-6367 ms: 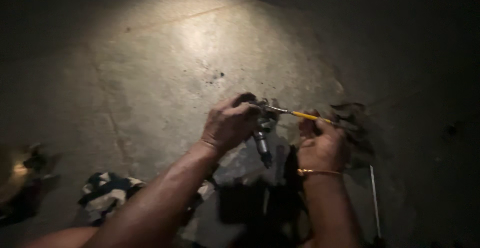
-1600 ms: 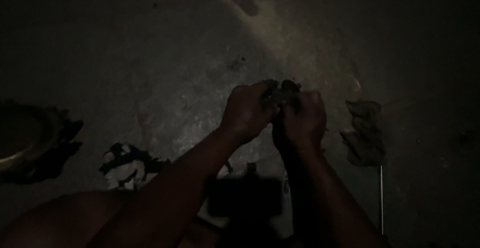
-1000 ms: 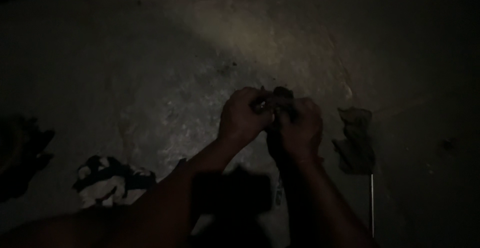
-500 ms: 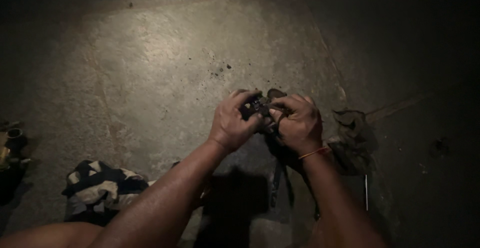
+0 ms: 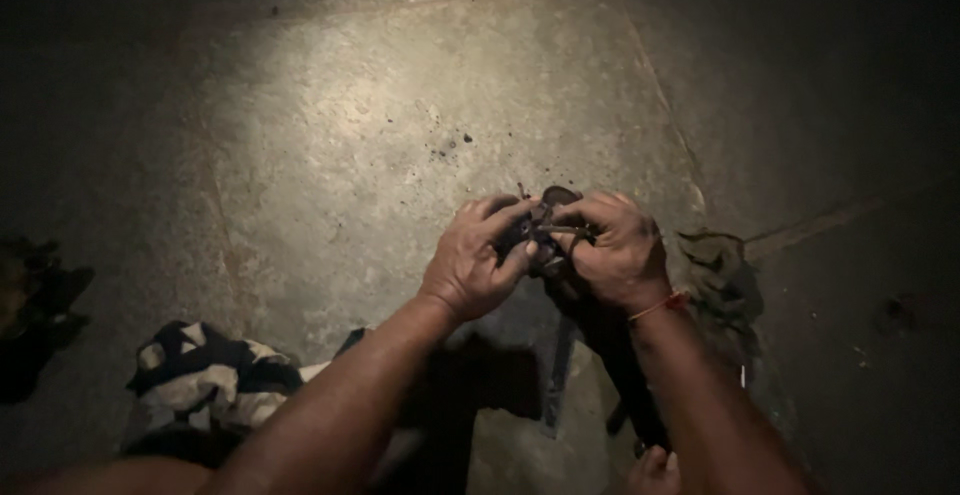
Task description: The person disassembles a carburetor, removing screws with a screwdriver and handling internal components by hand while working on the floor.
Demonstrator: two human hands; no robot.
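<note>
My left hand and my right hand meet over a lit patch of concrete floor. Both grip a small dark greasy metal part held between the fingertips. Its shape is mostly hidden by the fingers; a rounded piece and thin prongs stick out at the top. A red thread band circles my right wrist. A long dark piece hangs or lies below the hands.
A black and white patterned cloth lies on the floor at the lower left. A dirty rag lies to the right of my right hand. Dark specks dot the floor beyond the hands. Dark things sit at the left edge.
The yellow-handled tool seen in my right hand earlier is no longer in view. Both hands have closed together on the small part. The light has come back onto the floor.
</note>
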